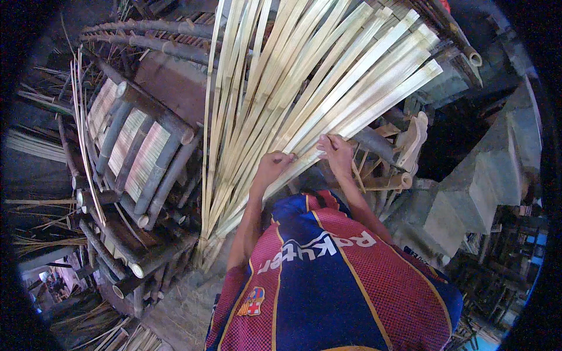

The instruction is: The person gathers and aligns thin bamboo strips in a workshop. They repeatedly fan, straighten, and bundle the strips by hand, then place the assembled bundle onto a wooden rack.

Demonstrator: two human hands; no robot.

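A wide fan of pale split bamboo strips [281, 88] stretches in front of me, spread at the far end and narrowing toward the lower left. My left hand [273, 168] is closed at the near side of the fan, its fingers curled on the edge of a bamboo strip [393, 95]. A little to the right, my right hand [337, 154] pinches the same outer edge with thumb and fingers. Both hands partly hide what they grip, so how many strips lie between the fingers is unclear.
To the left stands a bamboo-pole frame [155, 126] with slatted panels. Concrete steps [462, 196] rise at the right. A cut bamboo pole [383, 182] lies close beyond my right forearm. Long thin strips [88, 146] lean at the far left.
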